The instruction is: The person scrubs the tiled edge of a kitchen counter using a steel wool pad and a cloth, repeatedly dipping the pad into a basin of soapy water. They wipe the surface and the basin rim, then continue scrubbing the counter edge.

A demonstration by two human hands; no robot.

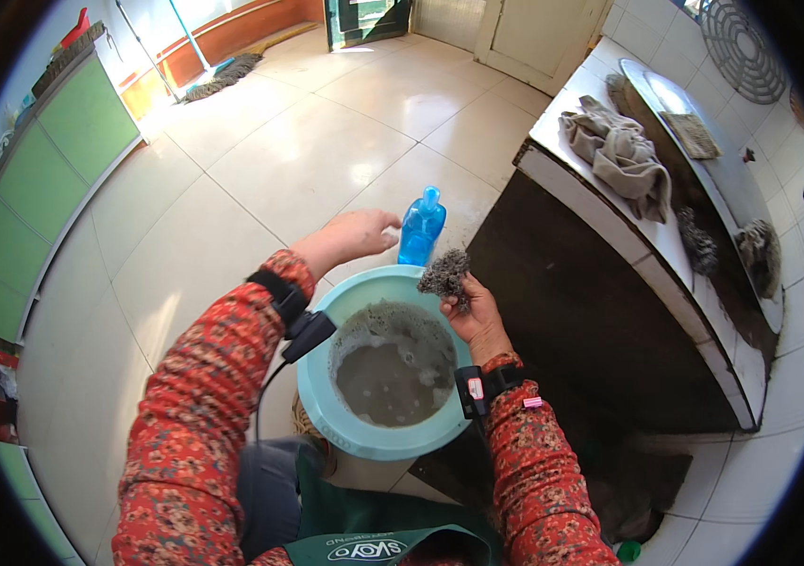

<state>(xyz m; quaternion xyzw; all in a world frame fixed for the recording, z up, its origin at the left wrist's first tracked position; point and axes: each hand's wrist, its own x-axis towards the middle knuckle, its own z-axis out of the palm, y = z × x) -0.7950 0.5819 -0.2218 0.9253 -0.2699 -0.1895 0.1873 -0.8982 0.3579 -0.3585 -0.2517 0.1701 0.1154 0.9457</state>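
My right hand [476, 315] grips a grey steel wool scourer [446, 273] above the right rim of a light blue plastic basin [313, 385]. Murky grey water [391, 385] fills part of the basin, with foam along its far side. Just beyond the basin a blue translucent plastic bottle [422, 230] stands upright on the floor. My left hand [356, 233] hovers to the left of that bottle, fingers apart and holding nothing. Its fingertips come close to the bottle; whether they touch it I cannot tell.
On the right, a white-tiled stove counter [579, 191] carries a crumpled grey cloth [618, 152], another scourer [696, 240] and a large metal lid [685, 92]. Green cabinets [55, 170] line the left. A mop [221, 78] leans at the back wall.
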